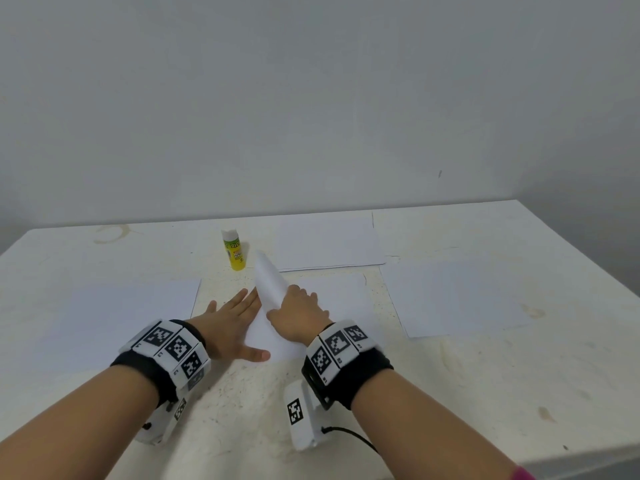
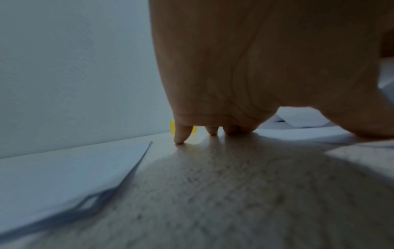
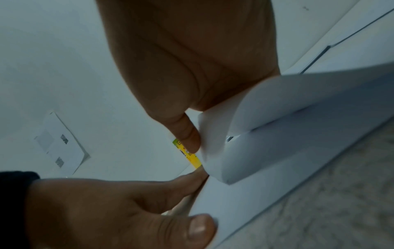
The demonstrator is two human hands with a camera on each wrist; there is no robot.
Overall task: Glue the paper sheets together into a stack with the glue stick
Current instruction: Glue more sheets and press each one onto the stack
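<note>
Near the table's middle a white sheet (image 1: 270,282) curls upward, and my right hand (image 1: 298,315) grips it, thumb (image 3: 188,134) against the curl (image 3: 298,101). Under it a flat sheet (image 1: 273,342) lies on the table. My left hand (image 1: 232,320) lies flat beside it with straight fingers (image 2: 180,137) on the table, and its thumb (image 3: 200,227) presses the flat sheet's edge (image 3: 245,210). The yellow-green glue stick (image 1: 234,251) stands capped and upright just beyond both hands, partly hidden behind fingers in the wrist views (image 3: 196,160).
More white sheets lie around: one at the left (image 1: 114,317), one at the far middle (image 1: 329,244), one at the right (image 1: 450,299). The white table (image 1: 346,410) is stained and meets a plain wall at the back. Its right edge falls away at the far right.
</note>
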